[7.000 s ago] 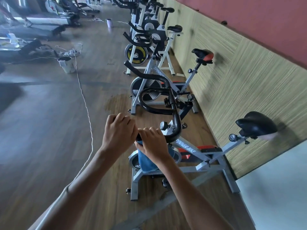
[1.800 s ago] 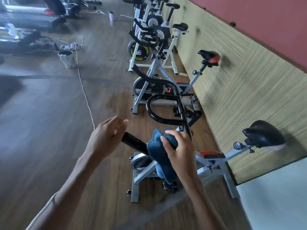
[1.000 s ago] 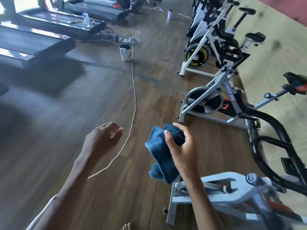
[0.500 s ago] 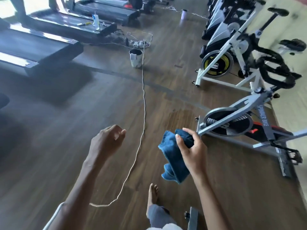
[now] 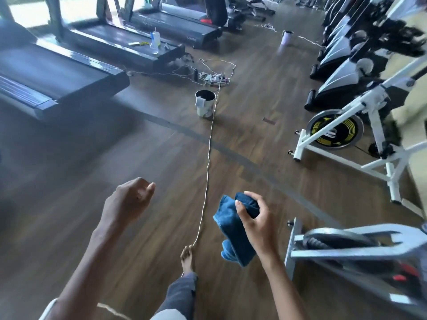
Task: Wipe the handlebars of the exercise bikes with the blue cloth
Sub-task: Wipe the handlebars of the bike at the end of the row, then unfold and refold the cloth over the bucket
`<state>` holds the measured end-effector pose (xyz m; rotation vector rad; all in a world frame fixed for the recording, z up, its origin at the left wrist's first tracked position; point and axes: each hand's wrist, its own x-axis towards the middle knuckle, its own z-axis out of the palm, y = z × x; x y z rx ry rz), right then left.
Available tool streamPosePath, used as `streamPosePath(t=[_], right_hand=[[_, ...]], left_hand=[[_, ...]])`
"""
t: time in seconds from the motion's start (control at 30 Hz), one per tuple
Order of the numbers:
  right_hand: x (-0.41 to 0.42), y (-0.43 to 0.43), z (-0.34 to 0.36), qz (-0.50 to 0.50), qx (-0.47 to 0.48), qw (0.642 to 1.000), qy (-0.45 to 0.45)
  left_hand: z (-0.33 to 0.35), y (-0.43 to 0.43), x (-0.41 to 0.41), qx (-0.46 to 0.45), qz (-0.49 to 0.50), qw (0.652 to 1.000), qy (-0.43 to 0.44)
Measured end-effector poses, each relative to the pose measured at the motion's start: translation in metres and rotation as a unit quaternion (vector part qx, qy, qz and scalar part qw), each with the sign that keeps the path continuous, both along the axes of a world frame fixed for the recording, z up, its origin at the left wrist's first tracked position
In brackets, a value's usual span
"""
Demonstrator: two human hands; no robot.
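Note:
My right hand (image 5: 255, 224) grips the folded blue cloth (image 5: 230, 229), which hangs down in front of me above the wooden floor. My left hand (image 5: 129, 200) is loosely curled in the air to the left and holds nothing. A white exercise bike with a yellow-and-black flywheel (image 5: 335, 130) stands at the right. The grey base of a nearer bike (image 5: 353, 248) lies at the lower right. More bikes (image 5: 342, 54) line the right side farther back. Their handlebars are blurred or out of frame.
A white cord (image 5: 209, 158) runs along the floor from a small bucket (image 5: 205, 102) toward my bare foot (image 5: 187, 258). Treadmills (image 5: 57, 75) line the left side. A power strip with tangled wires (image 5: 212, 77) lies behind the bucket.
I have turned away from the wiped handlebar and stepped along the row; the view swung left. My right hand still carries the cloth, and my left hand has left the bar.

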<state>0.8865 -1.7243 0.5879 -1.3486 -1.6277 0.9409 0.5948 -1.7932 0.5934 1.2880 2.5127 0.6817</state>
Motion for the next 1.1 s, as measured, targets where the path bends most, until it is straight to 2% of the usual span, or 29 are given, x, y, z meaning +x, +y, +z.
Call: streamPosePath(t=[0.13,0.47,0.8,1.1], right_hand=[[-0.038,0.112,-0.008,-0.016,0.007,1.000,0.007],[-0.126,0.382,0.001,-0.030,0.006,0.999,0.013],[-0.196,0.666,-0.024,0.007,0.004,0.999,0.042],[-0.257,0.875,-0.009,0.047,-0.005,0.998,0.040]], left_hand=[[-0.007,0.112,-0.046,0.008,-0.006,1.000,0.001],[0.000,0.384,-0.101,-0.023,-0.056,0.998,-0.006],[-0.015,0.666,-0.156,-0.004,-0.042,0.999,0.012],[-0.006,0.858,-0.197,0.004,-0.037,0.999,0.007]])
